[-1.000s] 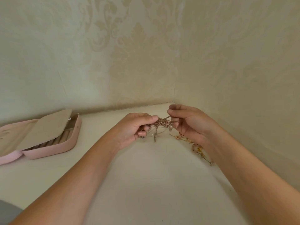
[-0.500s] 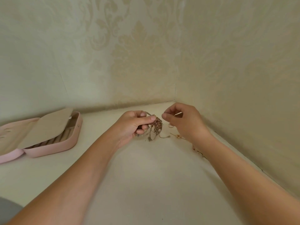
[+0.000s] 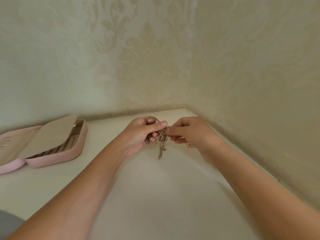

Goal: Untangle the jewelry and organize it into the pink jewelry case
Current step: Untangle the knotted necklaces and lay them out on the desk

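A tangled clump of thin gold and silver chains (image 3: 161, 135) hangs between my hands just above the white surface, with a few loose ends dangling down. My left hand (image 3: 143, 133) grips the clump between thumb and fingers. My right hand (image 3: 188, 131) pinches the clump's right side with its fingertips. A small gold piece (image 3: 189, 145) lies on the surface under my right hand, mostly hidden. The pink jewelry case (image 3: 57, 157) lies open at the far left, its beige flap raised over ring rolls and compartments.
The white surface (image 3: 155, 196) sits in a corner between two cream damask-papered walls, close behind and to the right of my hands. A grey patch of cloth (image 3: 8, 222) shows at the bottom left corner.
My right hand let go and drew back half a second ago, and has now come back to pinch the clump. The dangling chain ends hang lower than before.
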{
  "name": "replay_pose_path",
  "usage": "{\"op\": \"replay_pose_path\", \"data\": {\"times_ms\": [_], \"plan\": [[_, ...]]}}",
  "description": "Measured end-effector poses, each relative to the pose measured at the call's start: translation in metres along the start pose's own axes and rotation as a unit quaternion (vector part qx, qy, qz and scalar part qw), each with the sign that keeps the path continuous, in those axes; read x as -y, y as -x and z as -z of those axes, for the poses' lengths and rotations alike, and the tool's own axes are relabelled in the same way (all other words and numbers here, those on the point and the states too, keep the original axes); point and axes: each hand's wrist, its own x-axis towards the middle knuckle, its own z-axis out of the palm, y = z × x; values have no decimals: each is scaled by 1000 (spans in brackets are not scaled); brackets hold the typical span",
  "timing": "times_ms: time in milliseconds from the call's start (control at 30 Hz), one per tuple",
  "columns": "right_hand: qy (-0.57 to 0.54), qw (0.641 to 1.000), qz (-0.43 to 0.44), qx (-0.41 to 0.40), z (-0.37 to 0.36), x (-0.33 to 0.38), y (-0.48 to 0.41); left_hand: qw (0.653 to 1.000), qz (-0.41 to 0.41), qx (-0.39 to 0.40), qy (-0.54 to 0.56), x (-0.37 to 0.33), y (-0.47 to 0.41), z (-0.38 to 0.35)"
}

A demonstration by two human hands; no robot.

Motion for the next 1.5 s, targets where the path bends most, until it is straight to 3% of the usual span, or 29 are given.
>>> {"op": "replay_pose_path", "data": {"times_ms": [100, 267, 467, 733, 833, 933, 1133, 1333, 1400, 1500], "plan": [[-47, 998, -24, -40, 3, -2, -6, 1000, 6, 20, -7, -2, 2, 0], [-3, 997, 8, -76, 6, -6, -13, 995, 40, 91, 5, -8, 8, -6], [24, 999, -8, -24, 8, -2, -11, 998, 31, 61, 8, -6, 6, -9], [-172, 983, -53, 39, 16, 3, -8, 999, 32, 9, 11, -1, 2, -10], [-221, 972, -62, 47, 16, 4, -9, 998, 49, 46, 5, -3, 2, -8], [-241, 968, -53, 53, 17, 4, -10, 995, 35, 86, -47, -5, 6, -7], [-224, 971, -40, 74, 18, 5, -10, 997, 11, 26, -71, -5, 3, -3], [-168, 977, -34, 125, 19, 4, -8, 996, 9, -40, -78, -5, 2, -2], [-59, 991, -20, 119, 21, 3, -8, 995, 9, -38, -87, -4, 2, -4], [139, 989, 16, 39, 17, 0, -9, 993, 16, -14, -119, 0, 1, -4]]}}
